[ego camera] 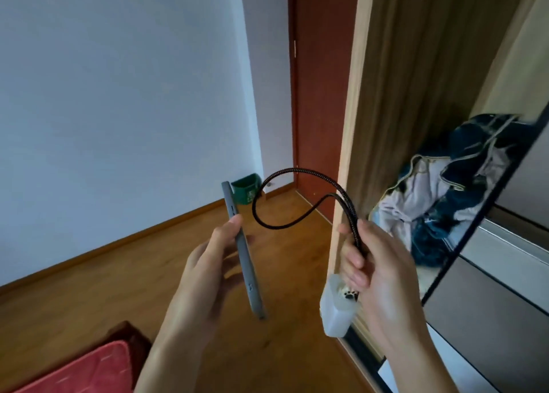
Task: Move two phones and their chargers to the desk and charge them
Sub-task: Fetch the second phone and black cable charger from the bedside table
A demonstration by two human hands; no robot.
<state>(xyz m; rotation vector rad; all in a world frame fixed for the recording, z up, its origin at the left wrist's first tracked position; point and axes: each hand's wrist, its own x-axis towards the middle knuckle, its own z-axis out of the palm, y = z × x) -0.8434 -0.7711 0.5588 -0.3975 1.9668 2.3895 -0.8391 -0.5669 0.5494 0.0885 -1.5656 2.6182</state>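
My left hand (pixel 205 271) grips a grey phone (pixel 243 248) edge-on, held upright above the wooden floor. My right hand (pixel 377 277) holds a charger: a white plug block (pixel 337 311) hangs below my fingers and its black braided cable (pixel 285 181) loops up and to the left, reaching toward the phone. Whether the cable's far end touches the phone cannot be told. Only one phone and one charger are visible, and no desk appears.
A wardrobe with a wooden frame (pixel 347 161) stands open on the right, with crumpled clothes (pixel 445 196) inside. A red-brown door (pixel 323 95) is ahead. A green bin (pixel 246 190) sits in the corner. A red cushion (pixel 86 369) lies at bottom left.
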